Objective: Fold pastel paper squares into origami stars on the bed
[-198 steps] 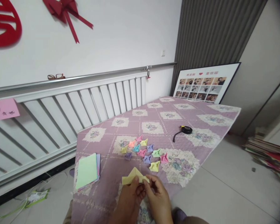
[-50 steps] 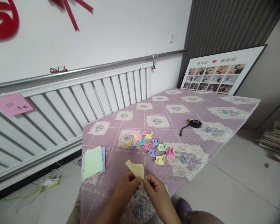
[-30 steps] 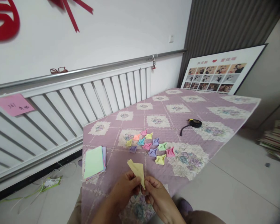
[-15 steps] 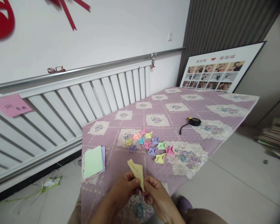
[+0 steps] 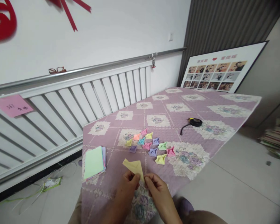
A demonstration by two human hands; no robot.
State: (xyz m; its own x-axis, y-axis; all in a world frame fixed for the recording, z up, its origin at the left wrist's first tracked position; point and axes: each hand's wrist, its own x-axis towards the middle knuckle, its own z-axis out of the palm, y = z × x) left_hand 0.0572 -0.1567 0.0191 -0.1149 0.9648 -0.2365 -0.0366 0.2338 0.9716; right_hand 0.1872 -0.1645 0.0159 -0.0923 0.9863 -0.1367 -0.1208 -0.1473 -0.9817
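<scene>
A partly folded yellow paper (image 5: 134, 167) is held up over the near part of the table. My left hand (image 5: 130, 183) pinches its lower edge, and my right hand (image 5: 155, 185) grips the lower right corner between thumb and fingers. Beyond the hands, several small folded paper pieces lie in a loose cluster, among them a yellow one (image 5: 161, 159), a pink one (image 5: 170, 151), a green one (image 5: 162, 146) and a blue one (image 5: 141, 141). To the left rests a stack of coloured sheets (image 5: 93, 162), light green on top.
A black tape measure (image 5: 196, 122) with a strap lies on the purple floral tablecloth (image 5: 114, 124). Behind the table runs a white radiator (image 5: 72, 99), with glasses (image 5: 57, 70) on the pipe above. A photo board (image 5: 224, 68) leans at the far right.
The yellow paper has turned, its upper end tilting left and more of its face showing. My hands have shifted slightly, with the fingers of the right one a little more spread.
</scene>
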